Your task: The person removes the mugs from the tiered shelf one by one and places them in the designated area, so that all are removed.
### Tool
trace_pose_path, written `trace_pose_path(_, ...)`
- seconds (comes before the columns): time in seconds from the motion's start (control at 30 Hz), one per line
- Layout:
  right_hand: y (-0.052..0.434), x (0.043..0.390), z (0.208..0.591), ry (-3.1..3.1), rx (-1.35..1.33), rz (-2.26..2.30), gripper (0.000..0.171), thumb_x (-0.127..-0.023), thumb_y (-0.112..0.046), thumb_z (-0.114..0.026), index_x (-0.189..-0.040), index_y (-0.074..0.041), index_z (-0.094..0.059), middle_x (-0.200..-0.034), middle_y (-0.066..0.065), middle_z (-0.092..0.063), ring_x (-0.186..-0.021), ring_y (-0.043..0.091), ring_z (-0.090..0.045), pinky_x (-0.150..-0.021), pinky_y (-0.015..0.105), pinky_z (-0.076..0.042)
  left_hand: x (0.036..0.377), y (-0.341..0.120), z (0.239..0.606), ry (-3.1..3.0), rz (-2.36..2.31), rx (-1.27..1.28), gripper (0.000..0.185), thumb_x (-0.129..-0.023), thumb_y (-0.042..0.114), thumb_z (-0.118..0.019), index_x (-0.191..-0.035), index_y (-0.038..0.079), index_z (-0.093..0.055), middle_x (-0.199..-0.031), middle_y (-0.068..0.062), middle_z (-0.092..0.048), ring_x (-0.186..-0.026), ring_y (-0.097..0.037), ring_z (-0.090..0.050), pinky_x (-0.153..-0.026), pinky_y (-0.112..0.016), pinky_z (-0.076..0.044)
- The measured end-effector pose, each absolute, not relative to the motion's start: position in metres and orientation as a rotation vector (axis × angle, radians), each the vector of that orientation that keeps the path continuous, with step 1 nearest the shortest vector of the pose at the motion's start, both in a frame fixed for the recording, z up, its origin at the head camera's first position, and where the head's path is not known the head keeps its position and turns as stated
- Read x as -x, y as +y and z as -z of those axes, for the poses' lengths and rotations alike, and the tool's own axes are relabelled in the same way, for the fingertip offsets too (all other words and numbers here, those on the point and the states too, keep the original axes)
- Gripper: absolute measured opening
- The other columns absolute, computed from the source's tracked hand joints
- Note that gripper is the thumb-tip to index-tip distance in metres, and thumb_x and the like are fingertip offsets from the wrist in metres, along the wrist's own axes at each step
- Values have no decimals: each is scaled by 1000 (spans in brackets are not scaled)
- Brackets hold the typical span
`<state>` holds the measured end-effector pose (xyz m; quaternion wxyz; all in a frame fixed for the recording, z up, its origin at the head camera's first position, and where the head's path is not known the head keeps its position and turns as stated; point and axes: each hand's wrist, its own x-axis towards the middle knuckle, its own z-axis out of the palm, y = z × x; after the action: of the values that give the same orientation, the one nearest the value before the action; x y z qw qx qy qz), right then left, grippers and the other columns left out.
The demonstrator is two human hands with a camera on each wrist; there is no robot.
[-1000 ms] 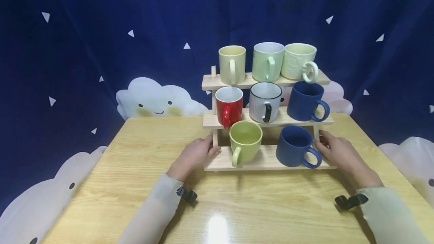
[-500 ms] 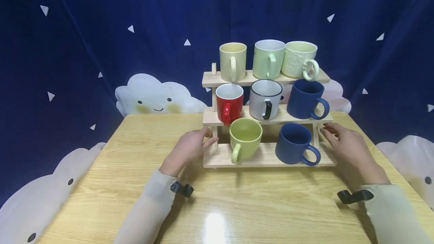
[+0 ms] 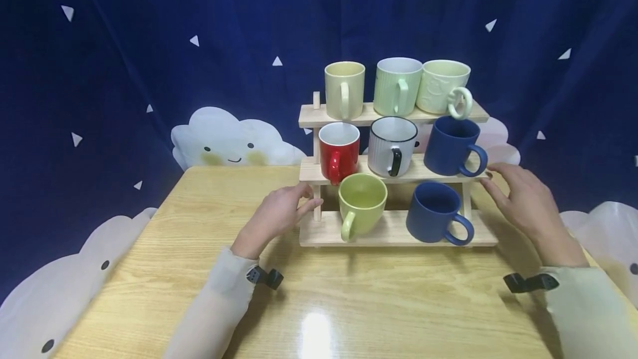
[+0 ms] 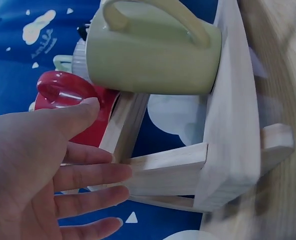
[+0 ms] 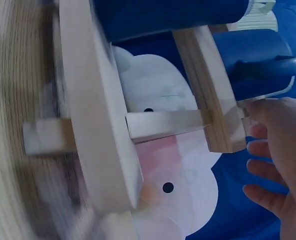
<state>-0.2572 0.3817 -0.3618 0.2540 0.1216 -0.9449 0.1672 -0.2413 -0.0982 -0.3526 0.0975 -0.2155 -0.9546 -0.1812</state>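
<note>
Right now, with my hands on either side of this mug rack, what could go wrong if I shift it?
The wooden rack carries eight loose mugs, so a jerk could slide them. The cream mug on the top shelf sits at the right end with its handle past the front edge; it may tip first. Your left hand touches the left post while your right hand only nears the middle shelf's end, so an uneven push could twist the rack.

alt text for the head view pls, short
Two open hands, the left hand and right hand, flank a three-tier wooden rack holding eight mugs on a wooden table. Behind hangs a dark blue backdrop with cloud shapes.
</note>
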Motion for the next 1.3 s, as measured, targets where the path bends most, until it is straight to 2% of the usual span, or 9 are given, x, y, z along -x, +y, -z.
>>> trace_pose_path(0.13,385,265,360,-2606,-436,-436,40,-101,-35,-54,-135,-14,-56,-132,21,-57,-119,49,-49,-91,66,-36,241,-101,344,-2831,526,652,41,-97,48,-56,-114,11,-63,-108,-7,-70,-93,-27,-67,-82,-42,-53)
trace_pose_path(0.23,387,270,362,-2616,-474,-427,38,-101,-34,-55,-135,-17,-58,-135,18,-56,-121,48,-49,-93,65,-36,240,-103,338,-2819,515,685,42,-98,48,-55,-116,10,-62,-110,-7,-70,-95,-27,-67,-84,-43,-52)
trace_pose_path(0.63,380,280,368,-2473,-483,-458,24,-92,-21,-70,-113,-10,-71,-119,18,-66,-107,45,-60,-83,62,-44,246,-102,303,-2762,536,726,40,-97,47,-57,-112,10,-64,-107,-6,-70,-93,-24,-66,-81,-41,-53)
trace_pose_path(0.77,378,280,375,-2455,-452,-472,27,-94,-22,-67,-118,-11,-68,-121,20,-64,-108,47,-58,-79,65,-42,249,-98,292,-2712,605,702,37,-97,45,-58,-111,11,-64,-106,-5,-69,-96,-24,-65,-83,-41,-52)
trace_pose_path(0.93,373,276,390,-2358,-354,-552,31,-93,-21,-68,-124,-16,-68,-124,15,-64,-108,45,-60,-77,62,-44,250,-95,287,-2708,641,682,34,-97,43,-59,-110,12,-64,-105,-5,-69,-98,-24,-65,-84,-41,-51)
trace_pose_path(1.03,372,274,391,-2303,-329,-587,31,-90,-19,-71,-121,-15,-71,-122,12,-65,-107,43,-62,-82,59,-45,253,-95,285,-2717,662,680,35,-97,42,-59,-112,10,-63,-107,-6,-69,-99,-26,-65,-85,-41,-51)
trace_pose_path(1.3,376,272,381,-2403,-331,-549,29,-93,-25,-69,-118,-10,-71,-123,16,-64,-109,47,-57,-80,65,-41,270,-91,267,-2701,726,643,36,-98,44,-56,-112,11,-62,-103,-5,-69,-94,-23,-64,-81,-39,-50)
